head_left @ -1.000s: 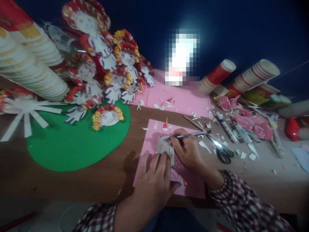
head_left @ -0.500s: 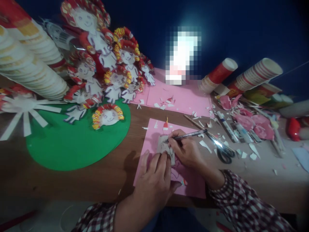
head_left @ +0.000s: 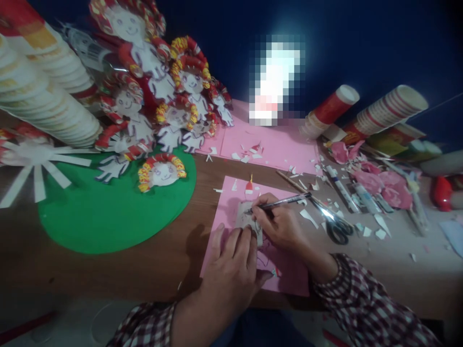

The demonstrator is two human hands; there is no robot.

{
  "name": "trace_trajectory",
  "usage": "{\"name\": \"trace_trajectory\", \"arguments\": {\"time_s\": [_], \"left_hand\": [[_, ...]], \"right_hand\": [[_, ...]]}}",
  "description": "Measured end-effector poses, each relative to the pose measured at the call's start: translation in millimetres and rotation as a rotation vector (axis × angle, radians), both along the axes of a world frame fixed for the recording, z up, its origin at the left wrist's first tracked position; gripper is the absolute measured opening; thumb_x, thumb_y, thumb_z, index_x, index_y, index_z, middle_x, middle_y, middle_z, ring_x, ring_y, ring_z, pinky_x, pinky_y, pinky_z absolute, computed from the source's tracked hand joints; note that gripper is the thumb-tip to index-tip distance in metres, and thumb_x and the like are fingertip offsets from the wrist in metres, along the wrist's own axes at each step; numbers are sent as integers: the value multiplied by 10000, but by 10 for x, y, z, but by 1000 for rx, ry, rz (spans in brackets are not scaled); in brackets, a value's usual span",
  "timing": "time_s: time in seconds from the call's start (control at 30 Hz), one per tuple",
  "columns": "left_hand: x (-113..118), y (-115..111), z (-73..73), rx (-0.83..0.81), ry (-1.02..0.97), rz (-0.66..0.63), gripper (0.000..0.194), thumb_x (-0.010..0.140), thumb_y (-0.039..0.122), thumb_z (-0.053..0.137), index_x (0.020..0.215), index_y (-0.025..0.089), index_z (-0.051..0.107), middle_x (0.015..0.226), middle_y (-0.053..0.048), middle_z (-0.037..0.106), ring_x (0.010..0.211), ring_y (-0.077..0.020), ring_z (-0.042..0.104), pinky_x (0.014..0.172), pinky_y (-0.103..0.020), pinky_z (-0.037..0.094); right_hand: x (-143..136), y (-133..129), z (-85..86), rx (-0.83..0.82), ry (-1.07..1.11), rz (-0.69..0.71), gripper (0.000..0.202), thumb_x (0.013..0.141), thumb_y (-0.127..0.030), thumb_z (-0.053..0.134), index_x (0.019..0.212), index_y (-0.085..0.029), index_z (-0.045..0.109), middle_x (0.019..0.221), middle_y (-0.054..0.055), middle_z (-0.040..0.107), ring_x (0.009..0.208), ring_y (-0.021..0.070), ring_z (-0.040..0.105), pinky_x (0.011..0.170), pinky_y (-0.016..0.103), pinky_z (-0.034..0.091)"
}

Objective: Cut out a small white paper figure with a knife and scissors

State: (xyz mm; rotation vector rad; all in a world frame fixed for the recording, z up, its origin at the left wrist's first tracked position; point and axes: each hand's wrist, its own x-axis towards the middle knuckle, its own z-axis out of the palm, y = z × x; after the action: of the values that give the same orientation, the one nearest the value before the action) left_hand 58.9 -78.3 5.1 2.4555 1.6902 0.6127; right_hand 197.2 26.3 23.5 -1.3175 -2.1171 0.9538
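My right hand [head_left: 278, 221] is closed round a dark pen [head_left: 282, 202], its tip on a small pale piece of paper [head_left: 246, 220]. That piece lies on a pink sheet [head_left: 289, 270] and carries some dark lines. My left hand [head_left: 231, 265] rests flat on the sheet with its fingers apart, the fingertips on the lower edge of the pale piece. More drawn lines show on the pink sheet beside my left thumb. A small red and white cutout [head_left: 249, 185] lies near the sheet's top edge.
Paper figures with red and yellow hair [head_left: 162, 173] stand at the left, by a green sheet [head_left: 108, 217] and stacked cups [head_left: 43, 96]. Scissors [head_left: 338, 229], markers [head_left: 342, 188], paper scraps and pink paper flowers [head_left: 383, 180] lie at the right. A pixelated bright patch is behind.
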Motion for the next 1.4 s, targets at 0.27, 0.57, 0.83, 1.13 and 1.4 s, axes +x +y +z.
{"name": "trace_trajectory", "arguments": {"time_s": [0.27,0.57,0.83,1.13,1.4], "left_hand": [[-3,-13,-5,3,5,-4,573,885,528,513,1214,70,611,1239,-135,630,1150,-293,498,1148,-518,114],[6,-8,-10,54,5,7,564,893,523,496,1177,53,624,1207,-149,633,1126,-305,508,1121,-533,174],[13,3,-9,85,17,21,568,906,538,460,1135,53,647,1152,-149,653,1097,-305,514,1101,-531,206],[8,6,-1,56,19,14,560,894,540,484,1158,69,637,1177,-145,646,1108,-302,514,1098,-535,212],[15,4,-1,79,22,20,572,898,545,473,1146,58,645,1174,-149,647,1103,-304,517,1105,-533,201]], "right_hand": [[14,-1,-45,4,37,14,63,923,-234,491,887,-211,538,765,10,619,668,149,605,647,255,477],[8,-12,-33,-10,65,14,75,920,-229,499,874,-206,554,762,12,628,676,143,617,634,242,480],[11,-20,-64,-18,88,44,48,899,-204,521,899,-208,569,759,6,654,678,143,638,636,237,489],[2,-19,-45,-10,64,47,48,907,-214,517,888,-206,561,754,10,647,681,145,641,645,238,491],[-2,-16,-51,-6,76,18,60,905,-226,521,874,-201,566,741,12,643,654,145,624,614,238,480]]}}
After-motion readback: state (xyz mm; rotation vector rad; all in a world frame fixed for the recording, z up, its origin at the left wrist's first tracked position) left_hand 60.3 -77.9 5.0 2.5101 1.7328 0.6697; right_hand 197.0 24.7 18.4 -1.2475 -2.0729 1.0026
